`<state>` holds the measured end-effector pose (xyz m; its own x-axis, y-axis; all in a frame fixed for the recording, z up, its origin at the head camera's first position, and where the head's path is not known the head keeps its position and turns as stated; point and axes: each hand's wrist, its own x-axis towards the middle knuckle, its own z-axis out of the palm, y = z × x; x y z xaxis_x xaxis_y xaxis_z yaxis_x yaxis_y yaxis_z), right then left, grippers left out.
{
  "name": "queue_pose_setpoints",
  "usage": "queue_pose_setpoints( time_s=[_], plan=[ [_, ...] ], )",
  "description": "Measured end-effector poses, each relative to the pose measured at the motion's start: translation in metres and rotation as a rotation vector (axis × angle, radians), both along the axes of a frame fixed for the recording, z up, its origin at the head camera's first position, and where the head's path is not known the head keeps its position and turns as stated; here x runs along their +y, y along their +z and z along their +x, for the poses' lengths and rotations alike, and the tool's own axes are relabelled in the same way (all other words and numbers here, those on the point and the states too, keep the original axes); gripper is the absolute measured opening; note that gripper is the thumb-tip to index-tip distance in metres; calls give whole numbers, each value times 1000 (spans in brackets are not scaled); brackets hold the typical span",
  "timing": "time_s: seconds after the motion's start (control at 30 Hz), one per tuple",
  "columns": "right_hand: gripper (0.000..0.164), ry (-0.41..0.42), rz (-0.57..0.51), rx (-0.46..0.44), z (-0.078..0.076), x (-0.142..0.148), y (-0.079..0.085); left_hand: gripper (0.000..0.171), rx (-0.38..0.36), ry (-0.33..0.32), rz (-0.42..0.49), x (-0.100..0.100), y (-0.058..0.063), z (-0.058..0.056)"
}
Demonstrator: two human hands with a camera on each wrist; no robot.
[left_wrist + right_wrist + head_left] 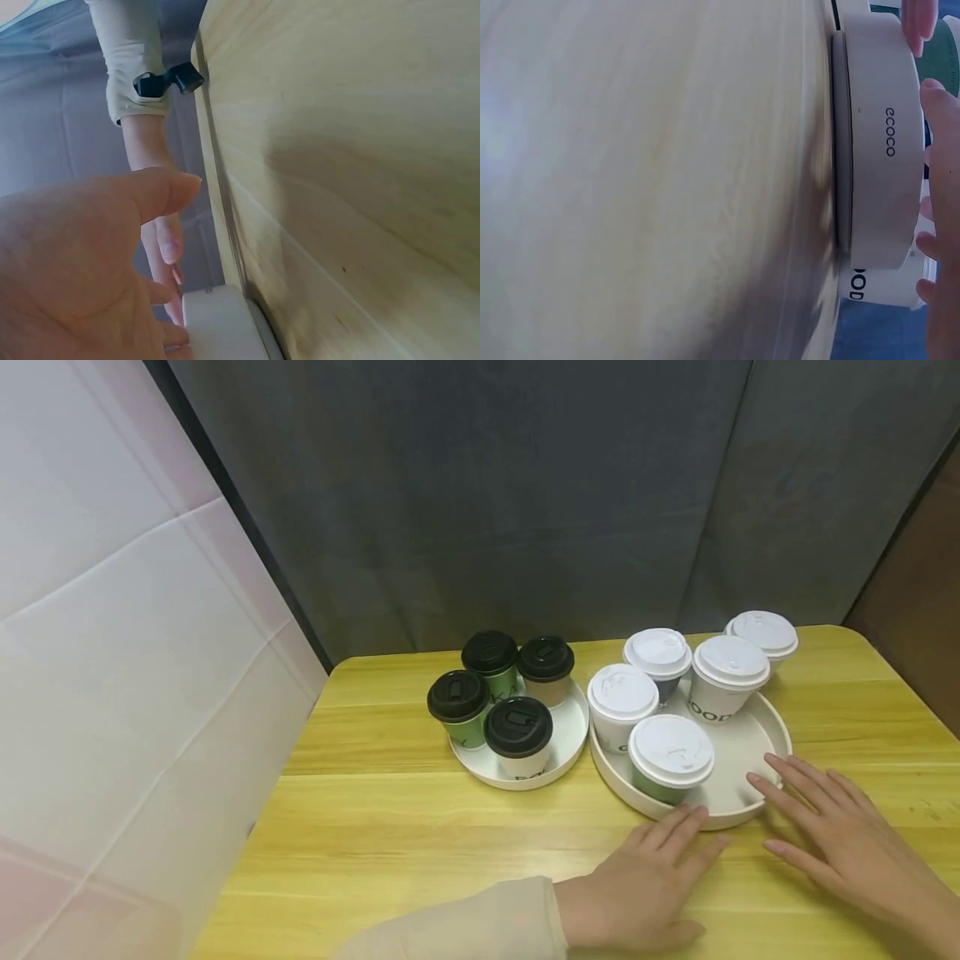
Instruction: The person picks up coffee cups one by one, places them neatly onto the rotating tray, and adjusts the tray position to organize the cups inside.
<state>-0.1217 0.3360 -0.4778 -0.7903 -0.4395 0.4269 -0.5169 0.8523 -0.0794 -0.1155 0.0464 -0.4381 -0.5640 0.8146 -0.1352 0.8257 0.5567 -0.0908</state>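
Note:
My left hand (641,881) reaches to the front rim of a round white tray (750,777), fingers straight, fingertips right at the edge. The right hand (840,831) is spread at the tray's right front side, its fingertips over the rim. Several paper cups with white lids stand in this tray, among them a green cup (671,756) at the front and a white cup (727,677) with dark lettering. Behind them, a further white-lidded cup (763,633) is partly hidden. The right wrist view shows "ecoco" printed on the tray's side wall (889,180).
Left of this tray, a smaller round white plate (566,743) bears several black-lidded cups, such as a white one (519,735) in front. Both stand on a wooden table (375,827). A dark cloth (480,502) hangs behind, and a pale panel (150,652) borders the left.

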Motion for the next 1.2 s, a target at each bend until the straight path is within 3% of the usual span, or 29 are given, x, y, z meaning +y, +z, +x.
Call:
queue_pose_setpoints(
  time_s=[0.43, 0.93, 1.2],
  plan=[
    [79, 13, -8, -29, 2, -6, -1, 94, 20, -42, 34, -23, 0, -10],
    [80, 11, 3, -32, 7, -19, 0, 94, -24, -46, 137, -50, 2, -32],
    [80, 30, 11, -32, 9, -28, 1, 90, -6, -44, 172, -60, 3, -42]
  ],
)
